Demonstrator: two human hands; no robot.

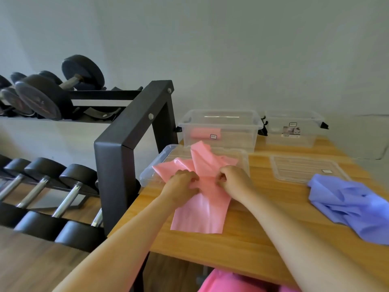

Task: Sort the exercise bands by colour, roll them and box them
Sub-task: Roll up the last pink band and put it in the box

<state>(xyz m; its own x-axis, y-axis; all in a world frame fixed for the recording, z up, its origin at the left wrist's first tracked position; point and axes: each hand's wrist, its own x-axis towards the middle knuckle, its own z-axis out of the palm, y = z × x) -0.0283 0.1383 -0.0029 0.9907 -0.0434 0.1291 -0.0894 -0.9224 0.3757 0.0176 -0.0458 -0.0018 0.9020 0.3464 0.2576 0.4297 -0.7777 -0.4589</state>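
Observation:
A pink exercise band (200,211) lies on the wooden table (242,245), its near end flat and its far end crumpled over a clear lid (147,175). My left hand (181,186) and my right hand (235,181) both pinch the band at its middle, close together. A rolled pink band (205,132) lies inside the left clear box (221,129). A heap of purple bands (349,204) sits at the right of the table. The right clear box (293,127) holds only a label sheet.
A second clear lid (303,168) lies flat behind the purple heap. A black dumbbell rack (126,142) with several dumbbells stands right against the table's left edge. A pale wall rises behind the boxes.

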